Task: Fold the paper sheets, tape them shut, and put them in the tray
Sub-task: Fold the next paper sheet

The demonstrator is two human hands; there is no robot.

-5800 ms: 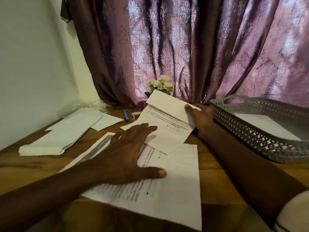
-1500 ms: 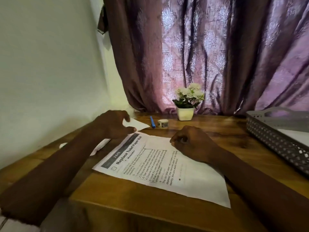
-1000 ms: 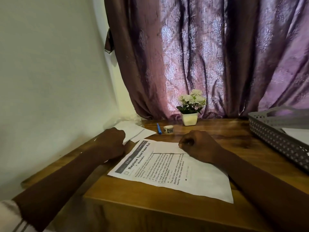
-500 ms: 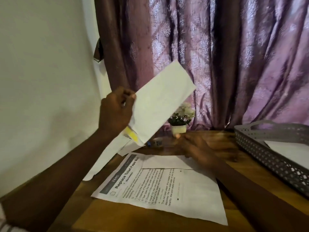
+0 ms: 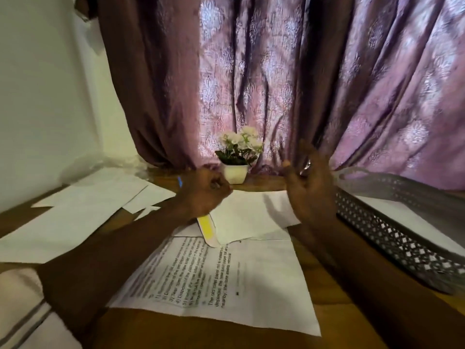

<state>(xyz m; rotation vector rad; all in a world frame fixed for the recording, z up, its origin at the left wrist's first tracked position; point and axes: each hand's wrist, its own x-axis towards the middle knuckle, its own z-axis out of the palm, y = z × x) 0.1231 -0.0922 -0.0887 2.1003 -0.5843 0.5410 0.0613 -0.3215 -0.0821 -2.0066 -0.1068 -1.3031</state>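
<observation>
Desk (image 5: 188, 333): wooden, curtain (image 5: 251, 71) behind.
Left hand (image 5: 203, 195): curled, gripping folded paper (image 5: 246, 217).
Right hand (image 5: 310, 195): raised, blurred; grasp unclear.
Risk: fold springs open untaped.

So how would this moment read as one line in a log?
left hand: grips folded paper over printed sheet | right hand: raised, blurred, grip unclear | tray: holds white page

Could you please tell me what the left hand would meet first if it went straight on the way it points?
Probably the white flower pot, which stands just beyond the knuckles of the left hand, near the curtain. Depth is unclear in this blurred view, so the hand might pass beside it.
</observation>
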